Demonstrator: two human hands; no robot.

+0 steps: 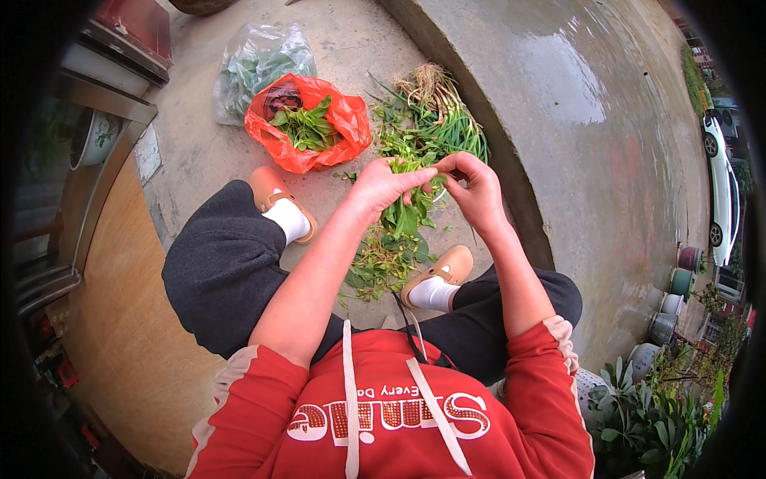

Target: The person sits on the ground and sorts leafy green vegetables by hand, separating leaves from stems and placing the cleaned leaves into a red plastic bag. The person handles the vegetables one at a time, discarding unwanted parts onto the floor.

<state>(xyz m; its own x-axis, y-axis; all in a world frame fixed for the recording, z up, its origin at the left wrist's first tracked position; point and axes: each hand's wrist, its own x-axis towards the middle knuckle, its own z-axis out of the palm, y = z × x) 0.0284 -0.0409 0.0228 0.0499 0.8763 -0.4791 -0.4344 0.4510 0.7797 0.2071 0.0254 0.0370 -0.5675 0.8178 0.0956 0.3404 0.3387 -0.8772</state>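
My left hand [386, 187] is wrapped around a bunch of leafy greens [407, 215], whose leaves hang down toward the ground. Thumb and forefinger of my right hand [477, 190] pinch a small green leaf [441, 181] at the right side of that bunch. Beneath lies a loose pile of trimmed leaves and stems [383, 263] between my shoes. Beyond my hands is a heap of green onions [458, 126] with pale roots, beside more greens [395, 141]. An orange-red plastic bag [353, 123] stands open to the left, with leafy greens [308, 127] inside.
A clear plastic bag [263, 66] of greens sits behind the orange-red one. A raised concrete edge [508, 155] curves along the right, with wet pavement [598, 149] below it. At left is a glazed metal door frame [114, 179]. Potted plants [646, 419] stand at lower right.
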